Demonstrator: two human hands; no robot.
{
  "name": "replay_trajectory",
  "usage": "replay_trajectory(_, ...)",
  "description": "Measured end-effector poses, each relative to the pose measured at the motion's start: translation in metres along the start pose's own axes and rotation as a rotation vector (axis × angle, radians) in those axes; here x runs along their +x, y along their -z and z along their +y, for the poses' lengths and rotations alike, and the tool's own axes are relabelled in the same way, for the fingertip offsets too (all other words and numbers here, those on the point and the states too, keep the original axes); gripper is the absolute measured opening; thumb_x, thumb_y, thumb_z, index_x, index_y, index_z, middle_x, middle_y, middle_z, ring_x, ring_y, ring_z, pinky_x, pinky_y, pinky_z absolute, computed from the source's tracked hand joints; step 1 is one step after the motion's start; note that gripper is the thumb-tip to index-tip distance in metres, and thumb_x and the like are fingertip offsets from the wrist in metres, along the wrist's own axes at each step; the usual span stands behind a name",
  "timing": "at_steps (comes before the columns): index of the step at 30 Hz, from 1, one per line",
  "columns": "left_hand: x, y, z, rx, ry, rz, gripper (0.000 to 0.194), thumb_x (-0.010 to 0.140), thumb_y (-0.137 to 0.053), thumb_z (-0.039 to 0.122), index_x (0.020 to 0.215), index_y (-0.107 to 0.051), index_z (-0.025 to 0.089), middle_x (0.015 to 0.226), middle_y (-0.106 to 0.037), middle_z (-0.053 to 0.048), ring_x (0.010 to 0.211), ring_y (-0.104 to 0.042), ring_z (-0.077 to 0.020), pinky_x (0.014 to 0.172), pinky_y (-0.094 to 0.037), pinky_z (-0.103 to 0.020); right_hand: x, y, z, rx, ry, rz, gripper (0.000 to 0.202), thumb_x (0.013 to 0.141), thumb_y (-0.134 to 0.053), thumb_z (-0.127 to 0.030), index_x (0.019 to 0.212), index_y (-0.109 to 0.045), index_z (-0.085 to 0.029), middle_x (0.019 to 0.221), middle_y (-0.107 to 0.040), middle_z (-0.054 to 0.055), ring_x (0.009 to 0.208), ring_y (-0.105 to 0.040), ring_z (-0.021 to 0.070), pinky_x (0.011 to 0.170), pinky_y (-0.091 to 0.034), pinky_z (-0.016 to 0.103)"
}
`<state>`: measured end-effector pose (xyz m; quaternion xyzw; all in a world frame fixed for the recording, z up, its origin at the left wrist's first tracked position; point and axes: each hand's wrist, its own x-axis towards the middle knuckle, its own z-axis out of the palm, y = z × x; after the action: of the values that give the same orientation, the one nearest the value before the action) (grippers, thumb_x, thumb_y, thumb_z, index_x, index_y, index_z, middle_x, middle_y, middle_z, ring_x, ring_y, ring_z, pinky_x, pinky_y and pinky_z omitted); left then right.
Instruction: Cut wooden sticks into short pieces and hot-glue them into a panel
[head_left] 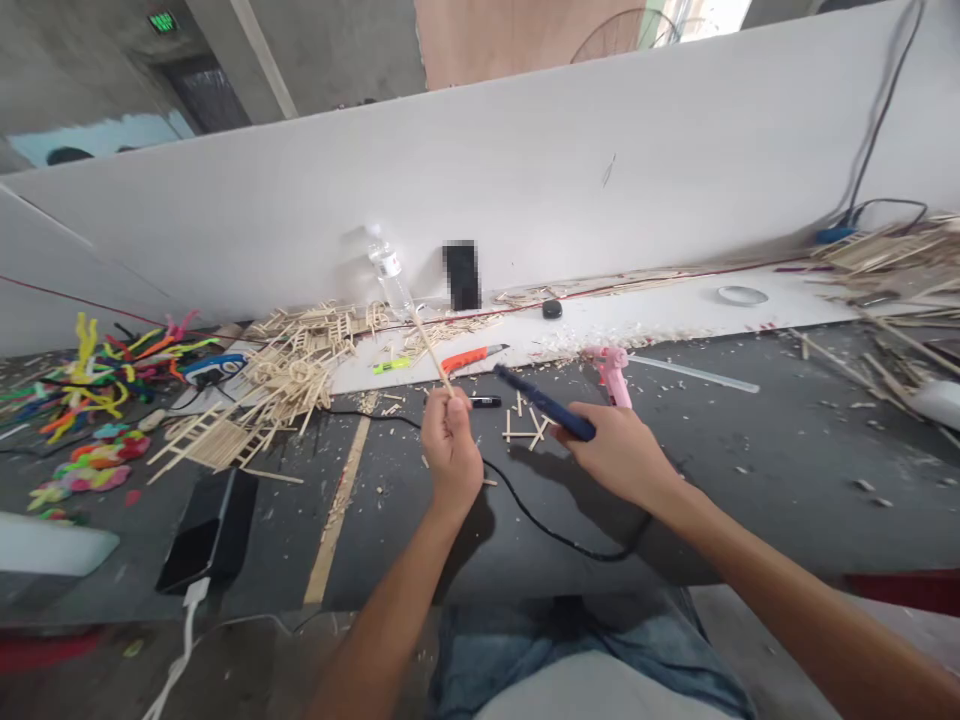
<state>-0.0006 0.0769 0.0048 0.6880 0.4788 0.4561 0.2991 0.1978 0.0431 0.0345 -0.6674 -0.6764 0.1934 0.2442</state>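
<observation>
My left hand [452, 450] is closed around the lower end of a thin wooden stick [431, 352], which points up and away from me. My right hand [626, 452] grips a long dark blue tool [546, 402] whose narrow end points left toward the stick; its exact kind is not clear. Tool and stick are apart. Between the hands, several short cut sticks [529, 428] lie on the dark table [795, 480], beside a black marker [486, 402]. Just beyond are an orange utility knife [465, 359] and a pink glue gun [611, 372] with a clear glue stick behind it.
Piled wooden stick frames [225, 430] and colourful pipe cleaners [86, 360] lie left, near a black box [208, 530] with a white cable. A plastic bottle [390, 270] and a black phone-like slab [463, 275] stand against the white partition [600, 180]. A black cord [540, 522] crosses below my hands.
</observation>
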Motion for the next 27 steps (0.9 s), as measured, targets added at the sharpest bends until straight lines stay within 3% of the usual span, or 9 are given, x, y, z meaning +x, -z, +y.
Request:
replay_trajectory(3, -0.005, -0.010, 0.010, -0.082, -0.010, -0.090, 0.047, 0.104, -0.022, 0.054, 0.084, -0.049, 0.021, 0.072, -0.049, -0.001, 0.067, -0.045, -0.0155, 0.061, -0.037, -0.027, 0.014, -0.002, 0.011, 0.319, 0.054, 0.087, 0.045, 0.092, -0.048, -0.059, 0.095, -0.068, -0.019, 0.056, -0.049, -0.003, 0.053, -0.051, 0.0157, 0.053, -0.041, 0.028)
replay_trajectory(6, -0.006, -0.021, 0.015, -0.140, -0.038, -0.284, 0.044, 0.102, -0.033, 0.054, 0.076, -0.046, 0.021, 0.069, -0.048, 0.001, 0.065, -0.045, -0.0143, 0.062, -0.037, -0.026, 0.029, -0.004, 0.014, 0.573, 0.104, 0.193, 0.052, 0.093, -0.045, -0.062, 0.116, -0.062, -0.019, 0.059, -0.044, -0.005, 0.051, -0.048, 0.0141, 0.051, -0.042, 0.028)
replay_trajectory(8, -0.007, -0.028, 0.014, -0.158, -0.053, -0.380, 0.041, 0.102, -0.037, 0.049, 0.074, -0.045, 0.021, 0.070, -0.048, 0.001, 0.067, -0.046, -0.0144, 0.064, -0.038, -0.026, 0.036, -0.004, 0.013, 0.682, 0.127, 0.232, 0.047, 0.090, -0.054, -0.060, 0.112, -0.062, -0.019, 0.060, -0.044, -0.006, 0.050, -0.046, 0.0131, 0.049, -0.042, 0.028)
replay_trajectory(12, -0.012, -0.036, 0.005, -0.181, -0.047, -0.466, 0.030, 0.101, -0.041, 0.035, 0.076, -0.049, 0.020, 0.074, -0.051, 0.001, 0.072, -0.048, -0.0149, 0.069, -0.038, -0.027, 0.034, -0.001, 0.014, 0.756, 0.138, 0.227, 0.034, 0.082, -0.069, -0.053, 0.085, -0.064, -0.019, 0.058, -0.050, -0.004, 0.047, -0.046, 0.0119, 0.046, -0.041, 0.028)
replay_trajectory(15, -0.016, -0.039, -0.004, -0.217, 0.002, -0.452, 0.014, 0.096, -0.043, 0.021, 0.088, -0.055, 0.020, 0.082, -0.056, 0.000, 0.076, -0.050, -0.0150, 0.072, -0.039, -0.027, 0.022, 0.003, 0.018, 0.730, 0.123, 0.281, 0.032, 0.081, -0.074, -0.050, 0.078, -0.065, -0.019, 0.059, -0.055, -0.002, 0.048, -0.049, 0.0122, 0.047, -0.041, 0.028)
replay_trajectory(20, -0.017, -0.039, -0.015, -0.288, 0.085, -0.332, 0.025, 0.093, -0.030, 0.008, 0.102, -0.049, 0.020, 0.095, -0.058, -0.003, 0.079, -0.052, -0.0136, 0.076, -0.044, -0.028, 0.010, 0.006, 0.026, 0.681, 0.114, 0.419, 0.030, 0.084, -0.071, -0.049, 0.076, -0.065, -0.021, 0.061, -0.057, -0.001, 0.054, -0.052, 0.0138, 0.053, -0.046, 0.029)
replay_trajectory(27, -0.012, -0.040, -0.014, -0.361, 0.062, -0.269, 0.016, 0.104, -0.033, 0.028, 0.112, -0.045, 0.020, 0.106, -0.063, -0.007, 0.079, -0.060, -0.0127, 0.078, -0.048, -0.030, 0.013, -0.006, 0.028, 0.576, 0.121, 0.339, 0.027, 0.086, -0.071, -0.046, 0.081, -0.068, -0.019, 0.065, -0.060, -0.001, 0.059, -0.054, 0.0147, 0.058, -0.045, 0.029)
